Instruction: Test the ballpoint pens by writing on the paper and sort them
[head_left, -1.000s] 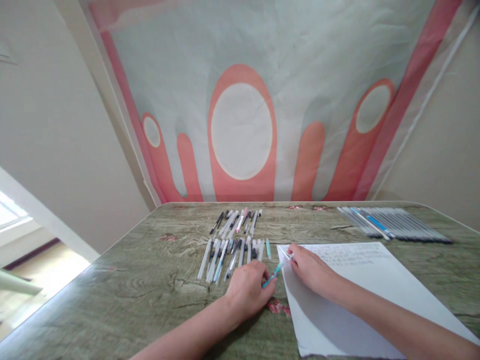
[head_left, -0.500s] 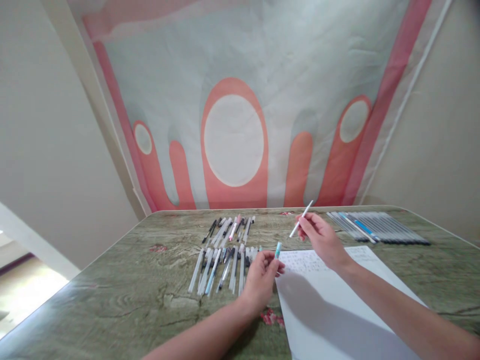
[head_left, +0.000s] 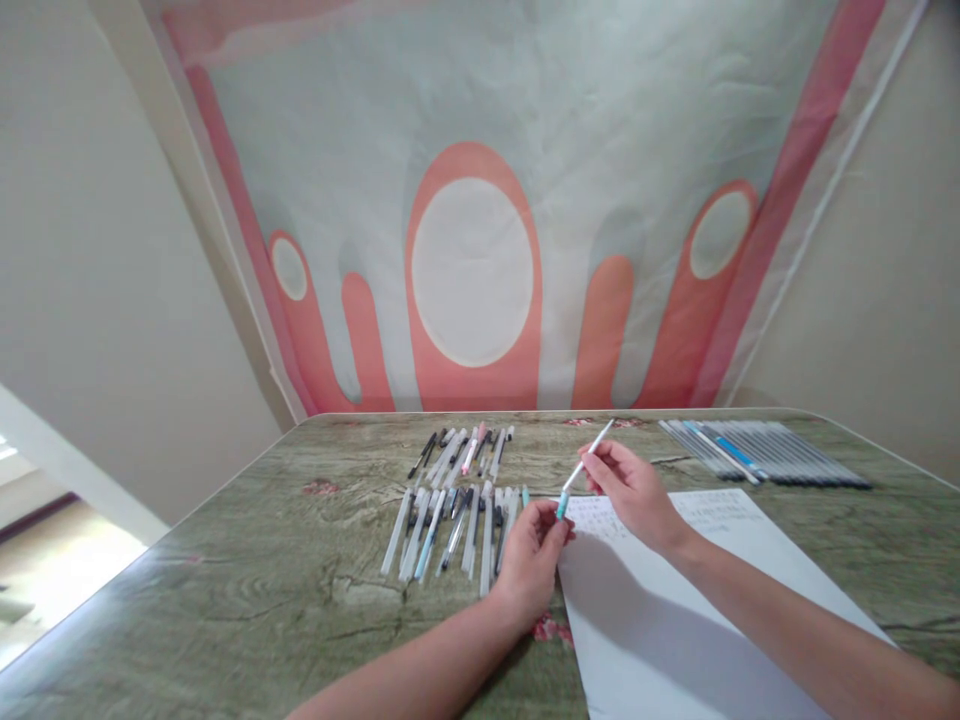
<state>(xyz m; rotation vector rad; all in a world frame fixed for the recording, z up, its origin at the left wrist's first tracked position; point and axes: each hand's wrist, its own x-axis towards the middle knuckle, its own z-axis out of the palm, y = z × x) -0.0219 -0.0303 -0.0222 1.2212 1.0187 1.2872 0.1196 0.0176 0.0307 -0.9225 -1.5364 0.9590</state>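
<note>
My left hand is closed around a teal pen cap, whose upper part sticks out above the fingers. A slim white pen is pinched in my right hand, tilted with its far end up and to the right. Its lower end meets the top of the teal cap; whether it sits inside or only touches, I cannot tell. Beneath my right hand lies a white sheet of paper with handwriting along its top. Just left of my left hand is a row of pens, partly overlapped by that hand.
Farther back lies another group of pens, one of them pink. At the right, several grey pens with blue ones among them form a neat row. Everything rests on a wood-patterned table, with a patterned wall covering behind it.
The white pen in my right hand has come down and left, so its lower end now meets the teal cap. My left hand stays closed on the cap. The view has shifted slightly.
</note>
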